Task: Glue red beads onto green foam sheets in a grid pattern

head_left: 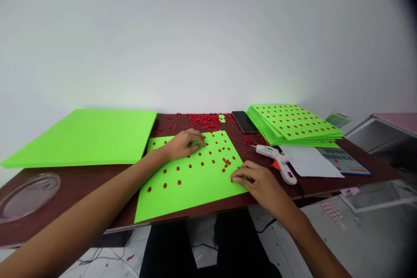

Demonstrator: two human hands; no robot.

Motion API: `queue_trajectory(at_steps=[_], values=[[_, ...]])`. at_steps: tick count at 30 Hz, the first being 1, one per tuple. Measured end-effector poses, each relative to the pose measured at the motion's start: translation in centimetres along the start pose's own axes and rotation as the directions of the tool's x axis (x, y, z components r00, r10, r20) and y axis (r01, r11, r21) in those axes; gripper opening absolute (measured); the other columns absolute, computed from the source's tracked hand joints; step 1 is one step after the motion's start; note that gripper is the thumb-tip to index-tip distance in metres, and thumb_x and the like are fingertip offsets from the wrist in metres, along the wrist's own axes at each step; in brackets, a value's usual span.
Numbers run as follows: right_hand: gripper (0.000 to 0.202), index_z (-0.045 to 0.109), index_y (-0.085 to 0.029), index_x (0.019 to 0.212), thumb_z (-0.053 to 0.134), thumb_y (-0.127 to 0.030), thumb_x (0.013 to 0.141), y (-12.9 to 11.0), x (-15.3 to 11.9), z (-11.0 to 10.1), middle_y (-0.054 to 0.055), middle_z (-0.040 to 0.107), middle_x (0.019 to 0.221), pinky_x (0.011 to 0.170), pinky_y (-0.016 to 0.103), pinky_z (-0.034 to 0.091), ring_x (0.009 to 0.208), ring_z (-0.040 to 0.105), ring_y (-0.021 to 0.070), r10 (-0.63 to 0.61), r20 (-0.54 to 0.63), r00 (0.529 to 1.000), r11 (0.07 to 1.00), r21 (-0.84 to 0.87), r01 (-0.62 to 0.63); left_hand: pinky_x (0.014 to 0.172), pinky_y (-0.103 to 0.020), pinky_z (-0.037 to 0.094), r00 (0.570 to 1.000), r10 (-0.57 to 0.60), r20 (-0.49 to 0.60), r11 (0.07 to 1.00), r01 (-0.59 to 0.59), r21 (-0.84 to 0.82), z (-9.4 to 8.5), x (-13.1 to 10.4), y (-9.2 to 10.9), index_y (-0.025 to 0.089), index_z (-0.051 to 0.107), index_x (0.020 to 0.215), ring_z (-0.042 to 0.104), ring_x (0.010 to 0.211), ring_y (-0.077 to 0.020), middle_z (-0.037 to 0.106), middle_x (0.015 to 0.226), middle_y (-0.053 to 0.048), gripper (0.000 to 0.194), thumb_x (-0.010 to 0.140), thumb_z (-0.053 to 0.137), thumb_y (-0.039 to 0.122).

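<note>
A bright green sheet [202, 186] lies on the dark red table, dotted with rows of small red pieces [179, 182]. Across its upper part rests my left hand [184, 143], fingers loosely curled and apart, with nothing visible in them. My right hand [257, 180] is at the sheet's right edge, its thumb and forefinger pinched on a small red piece [232, 179] low over the green surface. Just beyond those fingertips is a loose cluster of red pieces [226, 163]. The lower right part of the sheet is bare green.
A thick stack of plain green sheets [97, 137] is at left, above a clear round plastic lid [29, 195]. Red pieces [205, 120] are heaped at the back near a phone [244, 121]. Dotted green sheets [293, 124], white paper [309, 163] and a glue gun [276, 160] lie right.
</note>
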State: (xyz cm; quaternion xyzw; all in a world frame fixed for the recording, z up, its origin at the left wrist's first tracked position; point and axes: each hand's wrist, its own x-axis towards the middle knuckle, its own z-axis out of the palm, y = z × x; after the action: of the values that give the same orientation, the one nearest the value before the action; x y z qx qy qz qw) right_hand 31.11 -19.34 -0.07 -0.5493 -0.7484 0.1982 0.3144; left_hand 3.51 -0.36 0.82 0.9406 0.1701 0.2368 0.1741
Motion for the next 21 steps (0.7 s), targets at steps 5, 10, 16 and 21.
queue_trajectory(at_steps=[5,10,16,21], values=[[0.020,0.082,-0.026,0.107,0.066,-0.032,0.097,0.27,-0.37,0.17,0.004,0.070,0.091,0.067,0.028,0.052,0.068,0.063,0.0159,0.011,-0.042,0.999,1.000,-0.018,-0.012,0.101,-0.044,0.051,1.000,0.004,0.004,1.000,-0.004,0.003,0.01,-0.01,-0.06,0.021,0.077,0.105,0.069,0.107,-0.0234,0.074,0.112,-0.008,0.028,0.089,0.056,0.011],[0.015,0.082,-0.025,0.099,0.068,-0.026,0.094,-0.14,-0.36,0.28,0.002,0.066,0.087,0.061,0.026,0.049,0.062,0.056,0.0134,-0.010,-0.001,1.000,1.000,0.003,0.010,0.103,-0.044,0.050,1.000,-0.007,0.006,1.000,0.006,0.008,0.02,0.03,-0.05,0.021,0.077,0.104,0.068,0.108,-0.0238,0.074,0.113,-0.008,0.029,0.088,0.056,0.009],[0.013,0.075,-0.022,0.089,0.064,-0.016,0.091,-0.43,0.24,0.46,0.000,0.060,0.080,0.064,0.025,0.047,0.068,0.059,0.0136,-0.073,0.017,0.997,0.997,-0.021,0.073,0.101,-0.044,0.050,1.000,-0.004,0.008,1.000,0.004,0.002,0.06,-0.04,0.01,0.020,0.077,0.105,0.068,0.107,-0.0237,0.073,0.112,-0.008,0.030,0.088,0.055,0.009],[0.011,0.075,-0.022,0.090,0.065,-0.020,0.094,-0.24,0.13,-0.19,0.000,0.061,0.081,0.064,0.025,0.046,0.070,0.059,0.0141,-0.080,0.076,0.994,0.997,0.002,0.080,0.100,-0.043,0.051,1.000,-0.003,0.005,1.000,0.003,-0.002,0.11,-0.10,0.03,0.020,0.077,0.106,0.067,0.106,-0.0233,0.073,0.113,-0.008,0.031,0.088,0.055,0.009]])
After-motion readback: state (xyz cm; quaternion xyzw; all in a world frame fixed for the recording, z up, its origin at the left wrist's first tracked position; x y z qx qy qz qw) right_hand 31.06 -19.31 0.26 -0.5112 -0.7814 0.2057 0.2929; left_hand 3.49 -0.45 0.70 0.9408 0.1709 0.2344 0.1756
